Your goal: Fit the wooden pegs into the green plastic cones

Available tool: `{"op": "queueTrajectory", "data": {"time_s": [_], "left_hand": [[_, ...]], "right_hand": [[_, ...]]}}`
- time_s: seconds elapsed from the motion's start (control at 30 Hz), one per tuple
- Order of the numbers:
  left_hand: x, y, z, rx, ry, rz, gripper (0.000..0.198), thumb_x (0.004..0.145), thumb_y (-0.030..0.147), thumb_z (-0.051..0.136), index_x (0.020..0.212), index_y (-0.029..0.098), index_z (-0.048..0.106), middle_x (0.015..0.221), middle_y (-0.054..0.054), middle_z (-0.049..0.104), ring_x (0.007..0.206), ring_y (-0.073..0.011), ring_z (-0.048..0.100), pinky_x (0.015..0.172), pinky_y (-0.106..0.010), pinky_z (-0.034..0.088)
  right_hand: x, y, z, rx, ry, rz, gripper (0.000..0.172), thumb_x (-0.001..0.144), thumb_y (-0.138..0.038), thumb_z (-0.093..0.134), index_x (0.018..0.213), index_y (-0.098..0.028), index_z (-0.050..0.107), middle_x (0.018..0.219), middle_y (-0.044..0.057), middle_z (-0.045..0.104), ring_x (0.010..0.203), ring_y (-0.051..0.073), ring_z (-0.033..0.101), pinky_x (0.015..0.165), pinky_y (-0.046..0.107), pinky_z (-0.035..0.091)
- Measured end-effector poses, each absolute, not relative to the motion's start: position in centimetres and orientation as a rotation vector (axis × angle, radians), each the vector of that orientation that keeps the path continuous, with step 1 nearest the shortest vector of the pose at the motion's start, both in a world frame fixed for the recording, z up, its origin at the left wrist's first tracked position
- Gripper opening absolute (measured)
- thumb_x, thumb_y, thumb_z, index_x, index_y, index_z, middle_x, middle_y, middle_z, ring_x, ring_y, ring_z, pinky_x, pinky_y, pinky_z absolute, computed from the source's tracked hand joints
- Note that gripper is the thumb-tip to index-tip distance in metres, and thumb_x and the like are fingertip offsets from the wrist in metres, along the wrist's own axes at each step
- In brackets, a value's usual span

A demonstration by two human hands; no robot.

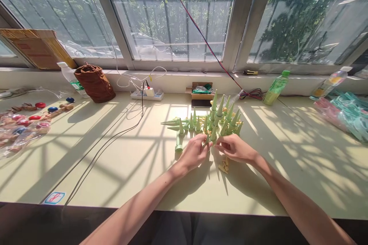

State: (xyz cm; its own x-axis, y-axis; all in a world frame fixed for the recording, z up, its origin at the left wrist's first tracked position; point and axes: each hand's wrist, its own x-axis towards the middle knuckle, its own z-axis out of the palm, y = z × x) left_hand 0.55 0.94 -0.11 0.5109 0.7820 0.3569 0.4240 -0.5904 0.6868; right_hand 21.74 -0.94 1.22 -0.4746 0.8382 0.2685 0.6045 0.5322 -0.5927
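Note:
My left hand [198, 150] is closed in a pinch at a small green pointed cone [208, 140], at the front of a cluster of green cones. Just right of it, my right hand [234, 147] has its thumb and fingers drawn together; whatever lies between them is too small to make out. Pale green spiked cones [220, 109] stand in a dense group beyond both hands, with small yellowish bits among them. Toward the left of the group, a green cylindrical piece with a flared end [178, 143] lies on the table. Small tan pieces [224, 165] are heaped below my right hand.
Behind the cones sits a small open cardboard box [202, 91]. A power strip [147, 95] trails dark cables [115, 134] across the table. Brown pouch [94, 84] and bagged wooden toys [24, 124] are left; a green bottle [276, 88] and teal plastic pieces [352, 113] are right.

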Motion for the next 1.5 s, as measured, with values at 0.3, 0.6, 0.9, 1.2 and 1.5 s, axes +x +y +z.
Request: {"op": "queueTrajectory", "data": {"time_s": [0.3,0.6,0.9,1.2,1.5], "left_hand": [[0.6,0.8,-0.4,2.202,0.940,0.867,0.011,0.094,0.027,0.051,0.090,0.018,0.054,0.088,-0.002,0.055,0.061,-0.0109,0.052,0.054,-0.023,0.042],[0.5,0.7,-0.2,2.215,0.918,0.850,0.012,0.095,0.027,0.050,0.088,0.017,0.053,0.091,-0.003,0.055,0.060,-0.0103,0.052,0.055,-0.024,0.042],[0.6,0.7,-0.2,2.227,0.938,0.875,0.016,0.095,0.025,0.048,0.080,0.018,0.048,0.082,-0.002,0.054,0.065,-0.0130,0.048,0.056,-0.023,0.037],[0.6,0.6,0.0,2.239,0.934,0.877,0.018,0.094,0.023,0.049,0.078,0.018,0.044,0.078,-0.001,0.052,0.066,-0.0134,0.047,0.057,-0.024,0.035],[0.7,0.6,0.0,2.165,0.931,0.910,0.022,0.097,0.031,0.046,0.080,0.018,0.048,0.077,-0.001,0.053,0.064,-0.0127,0.047,0.054,-0.023,0.035]], "right_hand": [[23.3,-0.2,1.7,-1.269,-2.258,0.586,0.033,0.092,-0.036,0.050,0.070,-0.015,0.061,0.052,-0.005,0.040,0.048,0.009,0.032,0.047,0.022,0.027],[24.2,0.1,1.8,-1.376,-2.321,0.532,0.025,0.090,-0.033,0.052,0.076,-0.015,0.063,0.052,-0.004,0.046,0.048,0.010,0.038,0.048,0.022,0.029],[24.6,0.5,1.3,-1.485,-2.336,0.441,0.020,0.088,-0.021,0.050,0.082,-0.016,0.068,0.064,0.003,0.062,0.055,0.014,0.052,0.055,0.024,0.036],[24.1,0.1,2.0,-1.544,-2.392,0.495,0.011,0.086,-0.022,0.059,0.082,-0.016,0.067,0.067,0.002,0.063,0.061,0.015,0.055,0.059,0.026,0.038],[23.2,-0.1,1.7,-1.474,-2.324,0.550,0.009,0.087,-0.022,0.054,0.079,-0.018,0.054,0.063,-0.001,0.056,0.056,0.013,0.050,0.054,0.025,0.036]]}}
